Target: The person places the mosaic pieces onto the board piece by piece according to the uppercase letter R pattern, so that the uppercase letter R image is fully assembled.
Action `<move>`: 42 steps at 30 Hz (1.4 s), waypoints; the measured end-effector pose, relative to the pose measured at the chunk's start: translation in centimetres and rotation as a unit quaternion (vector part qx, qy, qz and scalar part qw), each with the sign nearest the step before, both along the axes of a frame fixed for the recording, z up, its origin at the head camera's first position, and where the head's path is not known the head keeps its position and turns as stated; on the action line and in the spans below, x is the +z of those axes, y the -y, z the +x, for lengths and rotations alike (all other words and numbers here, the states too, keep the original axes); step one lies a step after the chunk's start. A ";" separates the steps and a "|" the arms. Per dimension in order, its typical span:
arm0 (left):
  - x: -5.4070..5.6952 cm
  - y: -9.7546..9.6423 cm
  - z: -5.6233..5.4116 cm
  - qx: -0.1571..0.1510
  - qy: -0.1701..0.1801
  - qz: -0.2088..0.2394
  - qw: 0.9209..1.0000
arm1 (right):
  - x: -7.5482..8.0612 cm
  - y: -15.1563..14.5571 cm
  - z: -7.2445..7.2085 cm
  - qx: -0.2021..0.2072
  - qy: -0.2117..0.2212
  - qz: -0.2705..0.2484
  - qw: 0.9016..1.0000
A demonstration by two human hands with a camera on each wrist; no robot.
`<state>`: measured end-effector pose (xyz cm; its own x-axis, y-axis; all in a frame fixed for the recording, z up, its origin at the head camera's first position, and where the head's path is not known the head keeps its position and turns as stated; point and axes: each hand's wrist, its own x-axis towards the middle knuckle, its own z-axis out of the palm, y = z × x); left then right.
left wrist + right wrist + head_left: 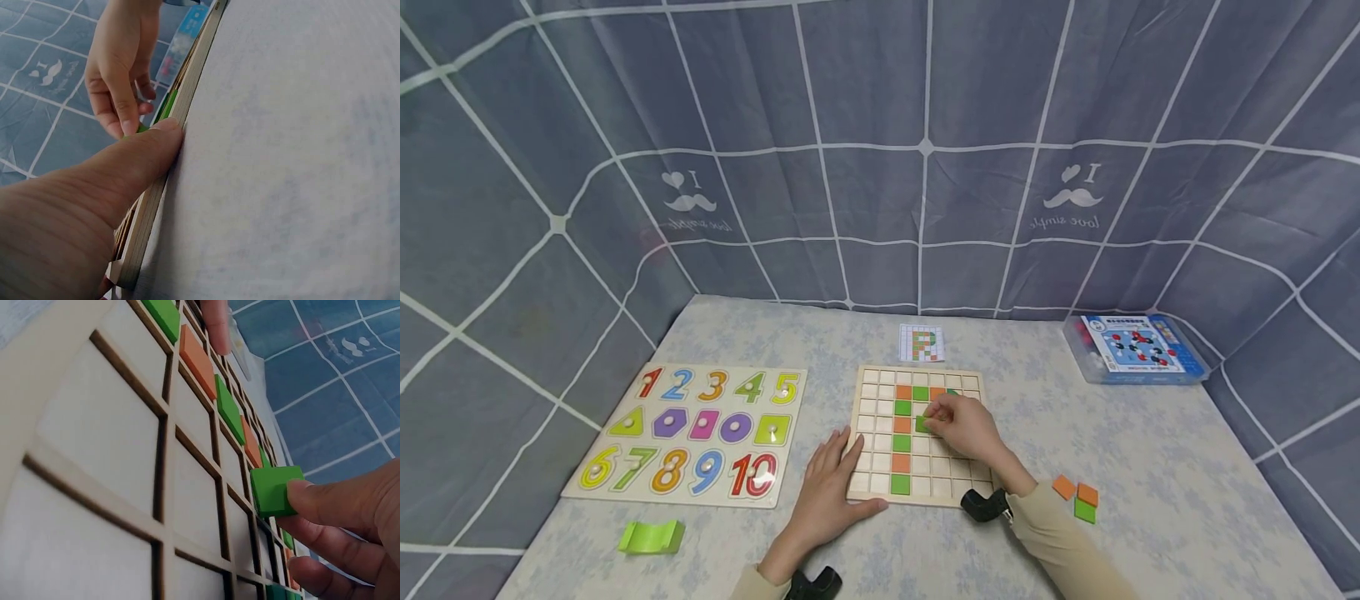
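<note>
Where hands (967, 427) overlap board (921, 486), pinched tile (270, 489) part-hidden.

Right fingers (942, 406) pinch green tile (922, 425) over grid board (938, 485); left fingers (841, 447) at board's left edge; pattern card (922, 343) behind.

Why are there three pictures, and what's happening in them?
There's no robot here, just a person. The widest picture comes from a camera on the head; the others come from one on each wrist. The left hand rests on the edge of a square wooden grid board holding orange and green tiles. The right hand pinches a flat green square tile. Around them, on the pale, blue-patterned tabletop, lie a flat board of colourful numbers and shapes, a small white card with a coloured pattern, a curved light green block, three loose square tiles and a clear and blue plastic box.
</note>
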<state>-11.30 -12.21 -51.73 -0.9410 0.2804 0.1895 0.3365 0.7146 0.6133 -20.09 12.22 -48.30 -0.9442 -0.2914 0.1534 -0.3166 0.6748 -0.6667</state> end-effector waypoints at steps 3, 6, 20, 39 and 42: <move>0.0 0.0 0.0 0.001 -0.002 0.001 1.000 | -0.2 0.4 -0.2 0.002 0.003 0.015 1.000; 0.0 0.0 0.0 0.002 -0.002 0.004 1.000 | -0.2 0.7 -0.4 -0.001 -0.007 0.027 1.000; -0.2 0.1 -0.1 0.003 0.002 0.000 1.000 | -0.1 0.8 0.1 0.014 -0.104 0.110 0.988; 0.0 0.0 0.0 0.004 0.008 -0.004 1.000 | -0.1 -1.0 1.4 0.050 -0.068 0.079 0.993; -0.1 0.1 0.0 0.004 0.007 -0.002 1.000 | 0.1 -1.8 1.6 0.051 -0.077 0.032 0.995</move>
<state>-11.32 -12.27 -51.79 -0.9457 0.2739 0.1752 0.3224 0.7201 0.6145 -18.53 14.01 -48.21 -0.8761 -0.3976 0.2728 -0.4806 0.6736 -0.5615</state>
